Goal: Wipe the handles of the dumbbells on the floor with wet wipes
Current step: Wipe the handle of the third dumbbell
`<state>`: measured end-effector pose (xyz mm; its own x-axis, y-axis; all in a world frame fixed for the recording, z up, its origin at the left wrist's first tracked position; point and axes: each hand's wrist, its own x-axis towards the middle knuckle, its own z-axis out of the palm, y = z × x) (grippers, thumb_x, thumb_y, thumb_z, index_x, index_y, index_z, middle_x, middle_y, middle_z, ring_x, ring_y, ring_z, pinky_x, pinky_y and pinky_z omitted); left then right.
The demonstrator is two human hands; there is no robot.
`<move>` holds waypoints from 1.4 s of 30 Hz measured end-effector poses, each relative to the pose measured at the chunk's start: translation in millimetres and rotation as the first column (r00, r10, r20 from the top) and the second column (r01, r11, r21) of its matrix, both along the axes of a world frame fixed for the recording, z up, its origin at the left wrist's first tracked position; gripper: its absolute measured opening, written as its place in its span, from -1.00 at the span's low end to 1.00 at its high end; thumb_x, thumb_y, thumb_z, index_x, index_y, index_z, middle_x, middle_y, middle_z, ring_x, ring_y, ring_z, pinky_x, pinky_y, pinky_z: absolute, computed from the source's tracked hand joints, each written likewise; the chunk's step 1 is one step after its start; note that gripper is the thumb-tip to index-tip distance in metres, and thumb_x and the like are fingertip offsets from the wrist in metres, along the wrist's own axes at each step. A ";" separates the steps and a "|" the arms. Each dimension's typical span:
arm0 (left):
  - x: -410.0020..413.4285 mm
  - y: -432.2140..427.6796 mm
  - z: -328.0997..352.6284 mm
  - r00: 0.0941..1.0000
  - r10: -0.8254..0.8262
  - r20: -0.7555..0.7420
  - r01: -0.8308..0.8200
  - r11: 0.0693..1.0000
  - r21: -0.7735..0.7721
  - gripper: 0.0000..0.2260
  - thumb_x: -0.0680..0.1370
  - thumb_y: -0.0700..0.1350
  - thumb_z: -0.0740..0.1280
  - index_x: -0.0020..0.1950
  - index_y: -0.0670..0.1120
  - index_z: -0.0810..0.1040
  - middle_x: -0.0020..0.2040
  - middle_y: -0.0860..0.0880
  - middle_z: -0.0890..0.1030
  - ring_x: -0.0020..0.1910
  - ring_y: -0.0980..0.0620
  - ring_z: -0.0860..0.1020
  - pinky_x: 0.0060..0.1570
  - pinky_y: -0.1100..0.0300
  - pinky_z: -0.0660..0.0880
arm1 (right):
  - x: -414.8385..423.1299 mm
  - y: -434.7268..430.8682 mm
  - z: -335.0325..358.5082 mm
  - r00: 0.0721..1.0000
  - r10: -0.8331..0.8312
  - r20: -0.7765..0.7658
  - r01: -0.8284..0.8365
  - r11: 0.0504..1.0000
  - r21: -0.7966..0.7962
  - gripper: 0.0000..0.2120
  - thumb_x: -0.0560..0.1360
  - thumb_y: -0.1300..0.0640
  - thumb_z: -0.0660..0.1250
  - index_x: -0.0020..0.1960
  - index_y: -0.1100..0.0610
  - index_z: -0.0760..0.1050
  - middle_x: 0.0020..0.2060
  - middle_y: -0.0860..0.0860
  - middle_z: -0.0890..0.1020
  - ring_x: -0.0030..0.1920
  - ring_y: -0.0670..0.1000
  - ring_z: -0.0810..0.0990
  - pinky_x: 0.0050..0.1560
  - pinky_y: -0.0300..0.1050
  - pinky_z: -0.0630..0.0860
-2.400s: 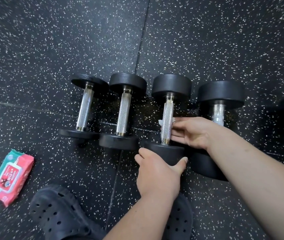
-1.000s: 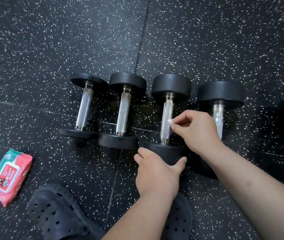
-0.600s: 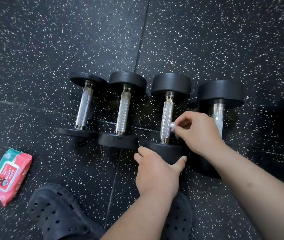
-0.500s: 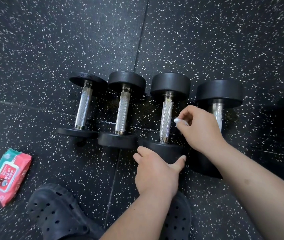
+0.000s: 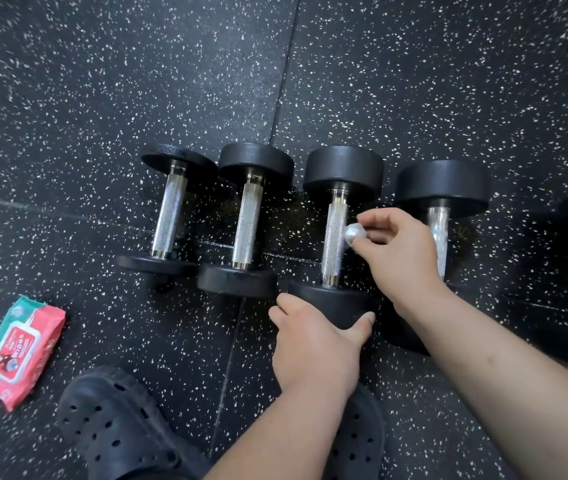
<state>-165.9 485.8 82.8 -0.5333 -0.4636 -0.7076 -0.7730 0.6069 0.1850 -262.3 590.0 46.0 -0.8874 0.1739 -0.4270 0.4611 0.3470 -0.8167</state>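
1. Four dumbbells are lying side by side on the black speckled floor point(image 5: 414, 81): the leftmost dumbbell point(image 5: 168, 220), the second dumbbell point(image 5: 249, 223), the third dumbbell point(image 5: 343, 168) and the rightmost dumbbell point(image 5: 441, 183). Their handles are pointing away from the person.
2. The left hand point(image 5: 313, 344) is gripping the near head point(image 5: 331, 304) of the third dumbbell. Its fingers are curling over the left side and its thumb is pressing on the right side.
3. The right hand point(image 5: 400, 251) is pinching a small balled wet wipe point(image 5: 354, 233) between thumb and fingertips, with the other fingers curled.
4. The wet wipe is sitting against the right side of the knurled handle point(image 5: 333, 247) of the third dumbbell, about at its middle.
5. The right forearm is crossing over the near part of the rightmost dumbbell and hiding it.
6. A red and green packet of wipes point(image 5: 19, 351) is lying on the floor, well apart to the left of the row.
7. Two black clogs are showing at the bottom: the left clog point(image 5: 116, 424) and, partly under the left arm, the right clog point(image 5: 355, 441).
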 end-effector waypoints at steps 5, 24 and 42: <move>0.9 0.3 -0.4 1.000 0.004 -0.004 -0.004 1.000 -0.001 -0.16 0.30 0.49 0.52 0.20 -0.05 0.22 0.25 -0.04 0.39 0.07 -0.10 0.62 -0.15 0.05 0.43 | 4.5 -5.9 -1.1 0.996 -0.071 0.059 0.074 0.995 -0.061 -0.95 0.50 0.12 0.55 -0.06 -0.02 0.74 -0.20 -0.09 0.77 -0.10 -0.05 0.74 0.13 0.05 0.68; 0.2 0.1 0.7 1.000 0.008 -0.001 -0.008 1.000 0.004 -0.18 0.30 0.49 0.52 0.16 -0.03 0.21 0.22 -0.03 0.40 0.05 -0.11 0.62 -0.16 0.04 0.45 | 9.7 -13.4 -5.4 0.979 -0.116 0.170 0.121 0.993 -0.016 -0.93 0.47 0.12 0.54 -0.16 -0.02 0.72 -0.30 -0.04 0.74 -0.17 0.06 0.76 0.05 0.20 0.70; -0.1 1.2 2.3 1.000 0.014 -0.006 -0.013 1.000 0.011 -0.18 0.30 0.47 0.53 0.18 -0.04 0.22 0.24 -0.03 0.40 0.05 -0.10 0.62 -0.17 0.05 0.42 | -5.3 1.0 -8.4 0.898 -0.001 0.440 0.119 0.963 -0.241 -0.79 0.51 0.44 0.47 0.10 0.26 0.58 -0.15 0.19 0.72 -0.21 0.06 0.73 -0.07 -0.07 0.74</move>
